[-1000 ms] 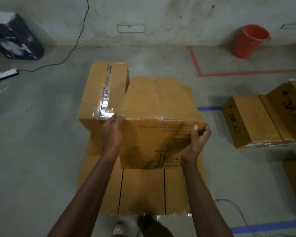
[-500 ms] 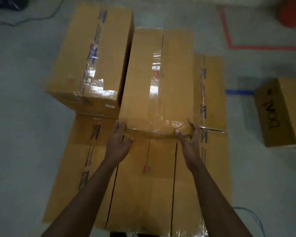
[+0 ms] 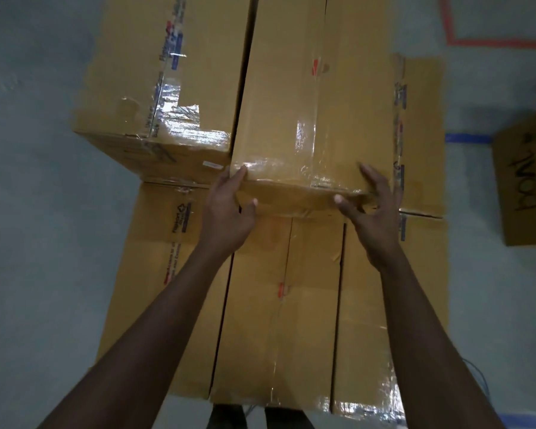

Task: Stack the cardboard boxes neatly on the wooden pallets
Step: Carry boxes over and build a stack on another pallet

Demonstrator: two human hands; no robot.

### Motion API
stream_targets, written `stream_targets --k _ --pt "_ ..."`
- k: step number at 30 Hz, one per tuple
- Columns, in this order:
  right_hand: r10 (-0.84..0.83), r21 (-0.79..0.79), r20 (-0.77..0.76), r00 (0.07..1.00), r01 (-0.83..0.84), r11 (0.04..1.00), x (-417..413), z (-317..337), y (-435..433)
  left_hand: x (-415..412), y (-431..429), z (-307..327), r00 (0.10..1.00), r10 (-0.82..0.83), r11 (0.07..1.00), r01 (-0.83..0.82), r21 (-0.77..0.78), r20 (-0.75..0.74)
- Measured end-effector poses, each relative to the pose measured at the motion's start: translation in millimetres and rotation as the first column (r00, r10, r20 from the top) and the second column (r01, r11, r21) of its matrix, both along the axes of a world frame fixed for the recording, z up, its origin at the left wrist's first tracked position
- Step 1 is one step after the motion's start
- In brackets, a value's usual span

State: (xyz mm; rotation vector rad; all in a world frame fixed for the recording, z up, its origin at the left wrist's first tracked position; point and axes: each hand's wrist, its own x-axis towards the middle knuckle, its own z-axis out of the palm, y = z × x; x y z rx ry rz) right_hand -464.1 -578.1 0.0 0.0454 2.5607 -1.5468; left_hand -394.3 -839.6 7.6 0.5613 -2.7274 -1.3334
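Note:
A long taped cardboard box [image 3: 310, 103] lies on the upper layer of the stack, tight against a second upper box [image 3: 167, 72] on its left. Both rest on a lower layer of several cardboard boxes [image 3: 279, 305]. My left hand [image 3: 226, 218] presses on the long box's near left corner, fingers along the edge and thumb on the front face. At the near right corner, my right hand [image 3: 375, 218] touches the box with spread fingers. The pallet is hidden under the boxes.
A loose cardboard box [image 3: 526, 181] with handwriting stands on the concrete floor to the right. Red floor tape [image 3: 492, 41] and blue floor tape [image 3: 468, 138] mark the floor beyond it. A thin blue cable [image 3: 480, 376] lies at the lower right.
The long box went from held up in both hands to lying on the stack beside the left upper box. My view has dropped closer, and my right fingers have spread.

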Motion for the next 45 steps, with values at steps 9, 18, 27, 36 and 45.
stream_targets --k 9,18,27,36,45 --pt "0.0 0.648 -0.115 0.993 0.075 0.758 -27.5 -0.1 -43.8 -63.2 -69.8 2.3 0.989 -0.132 0.815 0.074 -0.574 -0.061" --pt "0.259 0.74 -0.215 0.942 -0.016 0.672 -13.3 -13.4 -110.6 -60.5 -83.8 -22.3 0.943 -0.299 0.695 0.11 -0.71 -0.146" --pt "0.231 0.738 -0.142 0.963 -0.052 0.673 -44.2 -8.1 -122.0 -72.5 -85.8 -34.7 0.901 -0.326 0.56 -0.06 -0.826 -0.287" --pt "0.199 0.697 -0.142 0.97 -0.045 0.716 -50.9 -8.8 -122.9 -77.6 -86.7 -39.3 0.89 -0.375 0.399 -0.098 -0.912 -0.26" --pt "0.197 0.681 -0.135 0.971 -0.054 0.73 -49.1 -6.3 -118.9 -82.2 -87.0 -36.5 0.884 -0.445 0.252 -0.031 -0.967 -0.145"
